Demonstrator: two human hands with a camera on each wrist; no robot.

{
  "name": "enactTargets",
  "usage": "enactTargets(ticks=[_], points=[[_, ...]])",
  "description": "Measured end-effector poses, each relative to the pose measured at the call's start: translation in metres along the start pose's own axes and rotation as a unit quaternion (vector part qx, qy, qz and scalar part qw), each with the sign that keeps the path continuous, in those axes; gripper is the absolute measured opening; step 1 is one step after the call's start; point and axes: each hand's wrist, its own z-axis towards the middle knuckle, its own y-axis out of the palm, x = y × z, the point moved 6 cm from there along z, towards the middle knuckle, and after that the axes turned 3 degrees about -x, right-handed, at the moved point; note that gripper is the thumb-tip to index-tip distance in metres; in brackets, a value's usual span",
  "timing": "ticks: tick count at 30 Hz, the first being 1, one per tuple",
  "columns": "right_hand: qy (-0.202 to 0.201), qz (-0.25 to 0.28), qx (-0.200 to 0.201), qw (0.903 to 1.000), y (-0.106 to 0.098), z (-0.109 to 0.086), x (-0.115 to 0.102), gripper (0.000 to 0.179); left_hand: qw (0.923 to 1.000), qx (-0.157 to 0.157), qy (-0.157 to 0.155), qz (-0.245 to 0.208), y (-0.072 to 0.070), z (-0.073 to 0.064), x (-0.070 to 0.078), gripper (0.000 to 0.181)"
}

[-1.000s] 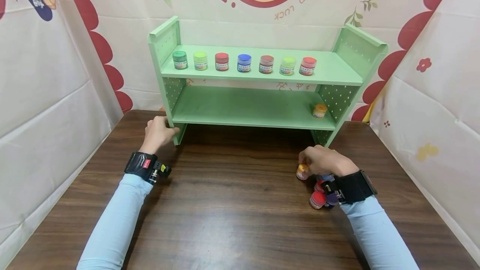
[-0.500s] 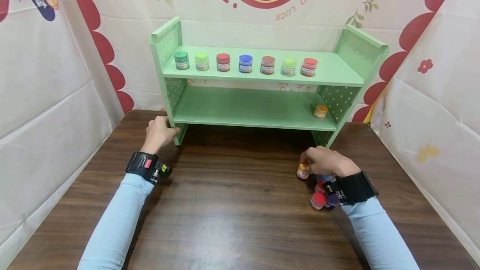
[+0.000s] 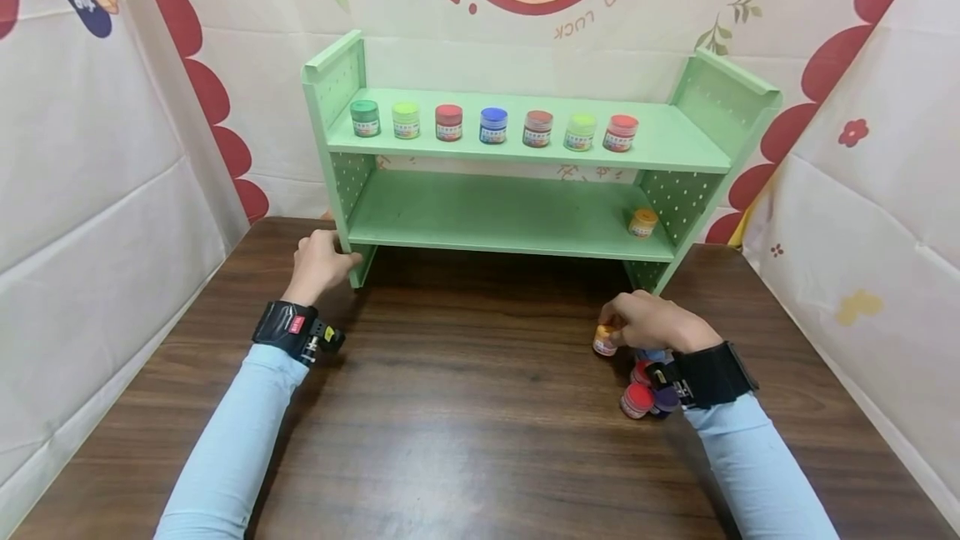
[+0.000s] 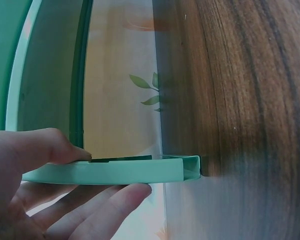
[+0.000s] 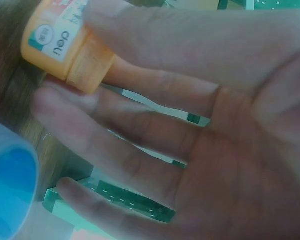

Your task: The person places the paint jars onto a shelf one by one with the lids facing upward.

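Observation:
My left hand (image 3: 318, 265) grips the lower left upright of a green two-tier shelf (image 3: 465, 211). In the left wrist view, the thumb lies on one side of the green upright (image 4: 115, 171) and the fingers on the other. At the right, my right hand (image 3: 648, 322) pinches an orange paint jar (image 3: 604, 341) between thumb and fingers, low over the table. The right wrist view shows this orange jar (image 5: 60, 42) tilted, its label partly covered by the thumb. Close by the wrist stand a red jar (image 3: 637, 400), a purple jar (image 3: 664, 401) and a partly hidden blue jar (image 3: 651, 354).
Several jars line the upper shelf, from a dark green jar (image 3: 365, 118) to a red jar (image 3: 620, 133). A yellow-orange jar (image 3: 642, 222) stands at the lower tier's right end. Below lies the brown wooden table (image 3: 450, 407); a printed cloth (image 3: 525, 73) hangs behind.
Hardly anything differs. Both hands keep their places and holds, and the whole head view has shifted very slightly.

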Motion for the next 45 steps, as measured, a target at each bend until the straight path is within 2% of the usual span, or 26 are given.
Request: enactTargets(ticks=[9, 14, 19, 25, 29, 34, 39, 45], points=[[-0.004, -0.007, 0.03, 0.9995, -0.01, -0.005, -0.002, 0.024, 1.0, -0.004, -0.005, 0.001, 0.0, -0.001, 0.0, 0.028], [-0.028, -0.002, 0.063, 0.9976, -0.024, -0.014, -0.007, 0.021, 1.0, -0.005, -0.004, -0.001, 0.001, -0.001, 0.0, 0.029], [-0.039, -0.02, 0.105, 0.9935, -0.047, -0.026, -0.015, 0.02, 1.0, -0.007, -0.003, -0.003, 0.003, -0.002, -0.001, 0.028], [-0.056, -0.061, 0.142, 0.9863, -0.088, -0.033, -0.032, 0.023, 1.0, 0.0, 0.001, -0.004, 0.003, -0.002, -0.001, 0.027], [-0.055, -0.074, 0.163, 0.9823, -0.116, -0.026, -0.038, 0.024, 1.0, 0.001, 0.001, -0.003, 0.001, -0.002, -0.001, 0.026], [-0.022, -0.101, 0.169, 0.9802, -0.139, -0.007, -0.03, 0.021, 1.0, -0.004, 0.003, -0.003, 0.002, -0.002, 0.0, 0.028], [0.009, -0.082, 0.14, 0.9868, -0.145, 0.014, -0.017, 0.019, 1.0, -0.003, 0.004, -0.004, 0.001, -0.003, -0.001, 0.027], [0.021, -0.059, 0.124, 0.9903, -0.144, 0.029, -0.009, 0.023, 1.0, -0.006, 0.006, -0.006, 0.0, -0.002, 0.0, 0.028]])
